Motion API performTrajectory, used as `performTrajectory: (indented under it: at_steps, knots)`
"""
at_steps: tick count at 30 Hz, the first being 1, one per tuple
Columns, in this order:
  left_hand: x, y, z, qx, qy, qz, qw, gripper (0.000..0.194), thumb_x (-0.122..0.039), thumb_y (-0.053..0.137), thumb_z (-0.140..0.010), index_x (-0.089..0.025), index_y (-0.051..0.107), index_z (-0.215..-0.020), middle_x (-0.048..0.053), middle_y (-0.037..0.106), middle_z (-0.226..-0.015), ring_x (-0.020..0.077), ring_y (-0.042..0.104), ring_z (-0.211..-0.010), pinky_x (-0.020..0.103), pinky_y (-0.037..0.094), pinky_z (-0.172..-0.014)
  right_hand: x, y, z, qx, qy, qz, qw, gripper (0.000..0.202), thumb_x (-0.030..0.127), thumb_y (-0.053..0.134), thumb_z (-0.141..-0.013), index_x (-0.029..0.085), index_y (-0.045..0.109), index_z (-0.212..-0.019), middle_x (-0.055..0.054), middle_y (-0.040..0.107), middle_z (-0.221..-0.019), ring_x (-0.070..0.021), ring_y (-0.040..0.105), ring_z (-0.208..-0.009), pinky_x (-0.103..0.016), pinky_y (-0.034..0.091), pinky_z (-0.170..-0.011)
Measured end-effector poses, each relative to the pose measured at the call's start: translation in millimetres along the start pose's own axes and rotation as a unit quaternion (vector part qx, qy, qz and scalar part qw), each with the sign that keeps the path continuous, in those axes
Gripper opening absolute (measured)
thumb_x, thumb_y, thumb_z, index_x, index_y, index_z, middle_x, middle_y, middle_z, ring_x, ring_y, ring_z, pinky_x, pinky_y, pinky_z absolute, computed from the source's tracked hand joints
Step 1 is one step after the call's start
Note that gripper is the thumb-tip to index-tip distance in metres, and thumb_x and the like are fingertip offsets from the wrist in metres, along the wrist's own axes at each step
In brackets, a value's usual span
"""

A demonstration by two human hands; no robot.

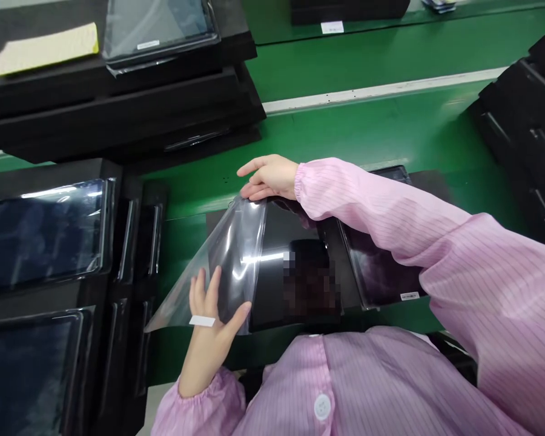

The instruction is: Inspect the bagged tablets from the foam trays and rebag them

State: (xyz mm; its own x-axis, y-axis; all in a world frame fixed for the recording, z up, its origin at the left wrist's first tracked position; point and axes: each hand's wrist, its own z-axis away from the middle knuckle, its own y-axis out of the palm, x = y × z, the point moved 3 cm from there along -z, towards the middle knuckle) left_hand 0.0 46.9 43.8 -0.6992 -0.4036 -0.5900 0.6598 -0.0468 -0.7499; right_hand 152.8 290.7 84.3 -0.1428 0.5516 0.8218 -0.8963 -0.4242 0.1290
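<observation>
We likely handle film: left hand splayed, tablet beside thumb; right hand, pinch unclear; next needs steady tension.

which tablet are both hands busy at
The middle tablet: the left hand and right hand are at clear film along its left side. No hand is on the labelled tablet to its right or the tablets stacked at left.

White glare streaks the dark screen and plastic film; the green bench shines softly; pixelated blocks cover the screen's lower right.
</observation>
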Motion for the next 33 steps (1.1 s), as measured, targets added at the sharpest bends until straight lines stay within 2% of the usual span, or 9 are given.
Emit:
performTrajectory:
  at_steps: [4, 7, 9, 13, 17, 22, 26, 30, 33]
  knots:
    - [-3, 0.4, 5, -0.054, 0.054, -0.066, 0.995, 0.072, -0.051, 0.057, -0.090, -0.033, 0.030, -0.154, 0.015, 0.018, -0.165, 0.0452, 0.007, -0.153, 0.074, 0.027, -0.112, 12, -20, 18, 0.000, -0.032, 0.008, 0.999, 0.026, -0.006, 0.048, -0.088, 0.012, 0.062, -0.100, -0.003, 0.070, -0.070, -0.0130, 0.072, -0.062, -0.023, 0.062, -0.067]
    - [-21, 8.6, 12, -0.129, 0.152, -0.131, 0.971, 0.069, -0.034, 0.056, -0.092, -0.037, 0.027, -0.155, 0.014, 0.018, -0.166, 0.0477, 0.013, -0.152, 0.076, 0.032, -0.109, 24, -59, 37, -0.044, -0.091, 0.031, 0.994, 0.024, -0.004, 0.052, -0.088, 0.012, 0.064, -0.101, -0.002, 0.072, -0.074, -0.0126, 0.072, -0.063, -0.028, 0.063, -0.074]
    - [-43, 21.9, 18, -0.160, 0.262, -0.154, 0.939, 0.072, -0.019, 0.052, -0.093, -0.039, 0.023, -0.156, 0.013, 0.023, -0.165, 0.0435, 0.024, -0.150, 0.070, 0.036, -0.111, 29, -96, 54, -0.086, -0.131, 0.056, 0.986, 0.024, -0.003, 0.052, -0.089, 0.012, 0.065, -0.102, -0.002, 0.073, -0.078, -0.0113, 0.071, -0.063, -0.029, 0.063, -0.076]
    - [-90, 59.6, 28, -0.070, 0.455, -0.148, 0.875, 0.066, -0.008, 0.043, -0.094, -0.029, 0.030, -0.155, 0.012, 0.055, -0.145, 0.0263, 0.055, -0.133, 0.049, 0.046, -0.111, 22, -176, 90, -0.212, -0.195, 0.149, 0.946, 0.033, 0.000, 0.039, -0.094, 0.012, 0.065, -0.110, -0.007, 0.075, -0.093, -0.0110, 0.073, -0.071, -0.033, 0.062, -0.082]
    - [-120, 81.3, 29, -0.039, 0.487, -0.156, 0.859, 0.045, -0.020, 0.042, -0.099, -0.018, 0.047, -0.143, 0.014, 0.062, -0.139, 0.0245, 0.059, -0.130, 0.047, 0.045, -0.112, -8, -227, 114, -0.280, -0.223, 0.328, 0.874, 0.031, 0.006, 0.045, -0.091, 0.012, 0.070, -0.109, -0.013, 0.076, -0.105, -0.0201, 0.074, -0.099, -0.043, 0.057, -0.096]
    - [-139, 98.8, 32, 0.004, 0.503, -0.170, 0.848, 0.059, -0.042, 0.057, -0.093, -0.015, 0.047, -0.143, 0.021, 0.054, -0.146, 0.0344, 0.052, -0.136, 0.057, 0.045, -0.109, -51, -240, 134, -0.255, -0.212, 0.423, 0.844, 0.031, 0.017, 0.064, -0.081, 0.015, 0.074, -0.111, -0.014, 0.074, -0.120, -0.0309, 0.067, -0.117, -0.054, 0.046, -0.110]
    - [-151, 109.5, 36, 0.020, 0.500, -0.175, 0.848, 0.061, -0.041, 0.067, -0.086, -0.014, 0.054, -0.139, 0.023, 0.050, -0.149, 0.0394, 0.046, -0.140, 0.061, 0.044, -0.109, -77, -231, 162, -0.230, -0.211, 0.476, 0.822, 0.049, 0.025, 0.063, -0.083, 0.011, 0.065, -0.130, -0.018, 0.059, -0.142, -0.0338, 0.051, -0.137, -0.056, 0.031, -0.120]
    - [-160, 107.7, 33, -0.014, 0.522, -0.153, 0.839, 0.039, -0.032, 0.060, -0.092, -0.013, 0.063, -0.126, 0.020, 0.064, -0.134, 0.0329, 0.061, -0.126, 0.052, 0.053, -0.103, -104, -219, 198, -0.184, -0.215, 0.497, 0.820, 0.052, 0.028, 0.056, -0.088, 0.012, 0.058, -0.138, -0.015, 0.054, -0.147, -0.0307, 0.050, -0.139, -0.052, 0.038, -0.118]
    - [-164, 101.4, 32, -0.035, 0.538, -0.110, 0.835, 0.022, -0.028, 0.054, -0.096, -0.017, 0.072, -0.102, 0.013, 0.074, -0.115, 0.0258, 0.071, -0.107, 0.043, 0.059, -0.094, -122, -214, 226, -0.169, -0.243, 0.488, 0.821, 0.044, 0.028, 0.047, -0.095, 0.015, 0.062, -0.135, -0.013, 0.062, -0.140, -0.0279, 0.056, -0.133, -0.047, 0.047, -0.112]
